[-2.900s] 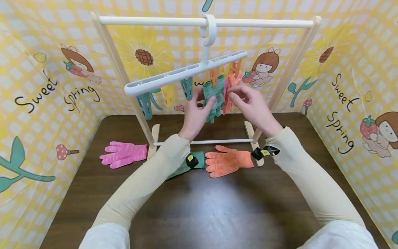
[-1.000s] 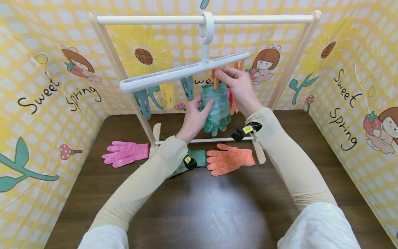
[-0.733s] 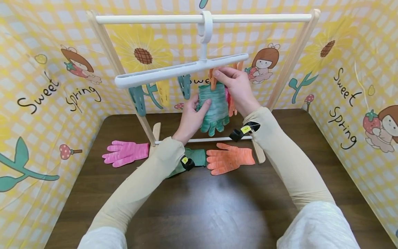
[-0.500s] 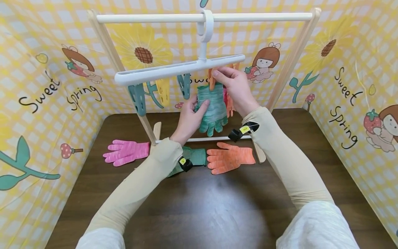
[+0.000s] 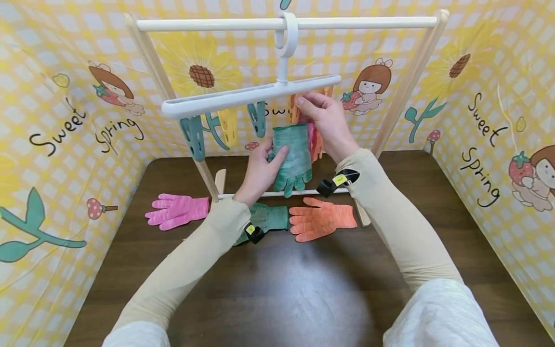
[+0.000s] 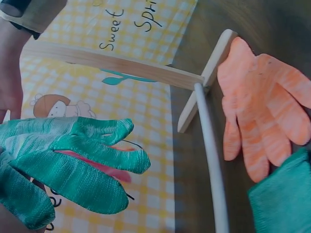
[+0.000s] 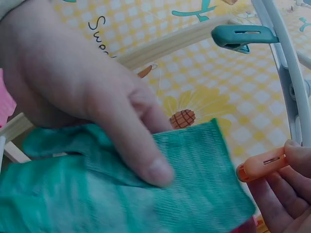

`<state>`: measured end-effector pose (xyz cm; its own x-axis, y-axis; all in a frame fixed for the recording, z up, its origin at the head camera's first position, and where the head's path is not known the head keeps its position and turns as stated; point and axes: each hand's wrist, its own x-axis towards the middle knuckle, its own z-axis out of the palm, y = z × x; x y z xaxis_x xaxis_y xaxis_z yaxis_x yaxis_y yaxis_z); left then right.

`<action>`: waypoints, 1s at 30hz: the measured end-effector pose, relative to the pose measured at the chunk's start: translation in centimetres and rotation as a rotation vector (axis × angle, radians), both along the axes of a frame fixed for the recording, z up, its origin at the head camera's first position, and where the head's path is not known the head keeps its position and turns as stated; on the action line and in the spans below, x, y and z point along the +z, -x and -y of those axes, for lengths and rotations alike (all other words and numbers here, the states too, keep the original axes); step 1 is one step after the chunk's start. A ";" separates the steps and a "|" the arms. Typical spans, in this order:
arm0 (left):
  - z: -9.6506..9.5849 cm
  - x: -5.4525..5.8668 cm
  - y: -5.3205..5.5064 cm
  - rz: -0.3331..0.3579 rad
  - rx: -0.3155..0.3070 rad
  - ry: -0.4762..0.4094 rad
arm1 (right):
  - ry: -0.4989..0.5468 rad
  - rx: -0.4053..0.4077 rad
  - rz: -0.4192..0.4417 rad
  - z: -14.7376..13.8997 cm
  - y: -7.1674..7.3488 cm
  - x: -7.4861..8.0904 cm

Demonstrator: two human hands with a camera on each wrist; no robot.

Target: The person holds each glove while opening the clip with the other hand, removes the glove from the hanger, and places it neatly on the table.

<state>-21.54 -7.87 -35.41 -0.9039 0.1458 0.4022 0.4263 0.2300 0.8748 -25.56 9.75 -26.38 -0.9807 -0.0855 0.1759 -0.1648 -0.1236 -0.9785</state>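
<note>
My left hand (image 5: 260,166) holds a green knitted glove (image 5: 292,154) by its side, thumb across the front, cuff up and fingers hanging down. Just above the cuff, my right hand (image 5: 327,123) pinches an orange clothespin (image 5: 294,110) under the white hanger (image 5: 221,100). In the right wrist view the tip of this clothespin (image 7: 262,166) is off the cuff (image 7: 214,160), beside its edge. The glove's green fingers (image 6: 87,184) fill the lower left of the left wrist view. Behind it hang a pink glove (image 5: 310,135) and an orange glove (image 5: 320,143), partly hidden.
The hanger tilts from a rack bar (image 5: 368,22), with teal (image 5: 192,140) and yellow (image 5: 227,127) clothespins on its left half. On the dark table (image 5: 277,289) lie a pink glove (image 5: 178,211), an orange glove (image 5: 321,219) and a green glove (image 5: 270,218), partly under my left forearm.
Earlier the green glove hung at the orange clothespin. My right hand went from the hanging orange glove to that clothespin, and the green glove has now dropped slightly, free of it, in my left hand.
</note>
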 end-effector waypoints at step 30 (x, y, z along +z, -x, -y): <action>3.0 -3.1 -3.6 -0.087 0.009 0.218 | -0.063 0.006 0.011 -0.7 -0.3 -0.6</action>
<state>-17.95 -10.82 -38.51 -0.8689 0.2300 0.4383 0.4950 0.4140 0.7640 -25.22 10.48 -26.99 -0.9819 -0.1022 0.1593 -0.1535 -0.0623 -0.9862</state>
